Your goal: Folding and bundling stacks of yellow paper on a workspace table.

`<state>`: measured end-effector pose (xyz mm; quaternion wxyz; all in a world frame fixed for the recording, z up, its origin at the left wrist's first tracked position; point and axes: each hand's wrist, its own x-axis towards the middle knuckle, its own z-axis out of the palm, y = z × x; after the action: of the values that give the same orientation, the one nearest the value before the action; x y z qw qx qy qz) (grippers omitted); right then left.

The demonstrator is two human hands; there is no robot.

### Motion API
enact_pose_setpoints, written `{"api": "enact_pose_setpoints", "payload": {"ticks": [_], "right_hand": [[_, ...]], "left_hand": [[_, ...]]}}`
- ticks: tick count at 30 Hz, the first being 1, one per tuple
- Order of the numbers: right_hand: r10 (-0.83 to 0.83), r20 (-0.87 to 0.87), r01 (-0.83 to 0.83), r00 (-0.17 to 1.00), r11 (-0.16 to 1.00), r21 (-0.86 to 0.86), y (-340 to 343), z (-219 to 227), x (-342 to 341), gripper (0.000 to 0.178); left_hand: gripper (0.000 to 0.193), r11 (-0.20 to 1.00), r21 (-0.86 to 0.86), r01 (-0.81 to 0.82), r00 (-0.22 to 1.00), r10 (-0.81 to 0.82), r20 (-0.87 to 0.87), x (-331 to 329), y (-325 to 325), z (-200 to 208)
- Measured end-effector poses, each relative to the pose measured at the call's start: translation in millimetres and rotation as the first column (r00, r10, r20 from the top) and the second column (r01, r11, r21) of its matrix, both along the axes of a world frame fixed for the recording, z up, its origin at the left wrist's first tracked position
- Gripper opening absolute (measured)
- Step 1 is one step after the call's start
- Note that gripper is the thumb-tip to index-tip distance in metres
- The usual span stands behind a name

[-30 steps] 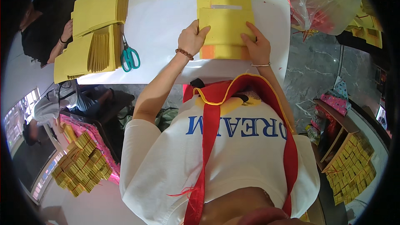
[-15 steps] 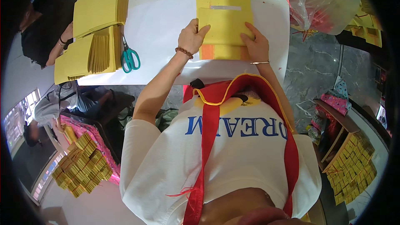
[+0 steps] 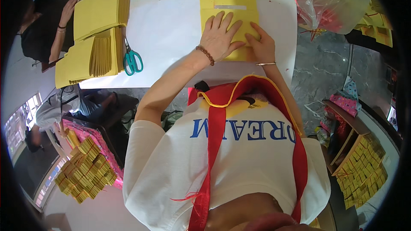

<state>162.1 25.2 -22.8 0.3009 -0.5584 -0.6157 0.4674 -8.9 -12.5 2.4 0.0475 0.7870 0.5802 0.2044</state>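
On the white table (image 3: 171,25) in front of me lies a folded piece of yellow paper (image 3: 248,17), with a pale narrow strip (image 3: 230,7) across its upper part. My left hand (image 3: 220,36) is spread flat on its front layer, fingers pointing away from me. At the paper's right edge rests my right hand (image 3: 262,45), thumb and forefinger apart with their tips on the sheet; its other fingers are mostly hidden. Both hands touch the same paper, and the left covers much of its lower half.
Stacks of yellow folded paper (image 3: 96,13) stand at the table's left, beside teal-handled scissors (image 3: 132,62). A co-worker's hand (image 3: 67,10) is by the stacks. A clear plastic bag (image 3: 338,8) lies at the right. Yellow bundles (image 3: 85,169) are piled lower left.
My left hand has moved from the paper's left edge onto its middle and flattened. The right hand has barely moved. The co-worker's hand has shifted farther up beside the stacks.
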Motion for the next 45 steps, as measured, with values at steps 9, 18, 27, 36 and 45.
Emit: {"api": "enact_pose_setpoints", "payload": {"ticks": [9,18,27,36,45], "right_hand": [[-0.023,0.402,-0.148,0.916,0.909,0.389,-15.4,24.3,-10.5,0.051],[0.18,0.475,-0.438,0.862,0.736,0.516,-20.5,1.1,-34.4,0.054],[0.115,0.726,-0.558,0.678,0.723,0.406,-19.5,-1.7,-41.9,0.06],[0.307,0.108,-0.325,0.946,0.886,0.332,-10.3,-7.1,-20.2,0.064],[-0.081,-0.783,-0.184,0.617,0.952,-0.243,19.2,26.0,-1.6,0.052]], "left_hand": [[0.056,0.998,-0.067,-0.022,0.996,0.016,-0.084,4.2,-6.7,-16.1],[0.05,0.977,-0.214,-0.017,0.971,0.067,0.228,-9.3,-2.4,-17.5],[0.058,0.99,-0.133,0.042,0.868,0.03,0.495,-37.7,-10.2,-3.5],[0.068,0.991,-0.127,0.047,0.986,-0.067,-0.153,-34.0,-22.0,-7.2],[0.06,0.965,-0.163,0.204,0.915,-0.247,-0.32,-14.9,-7.9,23.6]]}}
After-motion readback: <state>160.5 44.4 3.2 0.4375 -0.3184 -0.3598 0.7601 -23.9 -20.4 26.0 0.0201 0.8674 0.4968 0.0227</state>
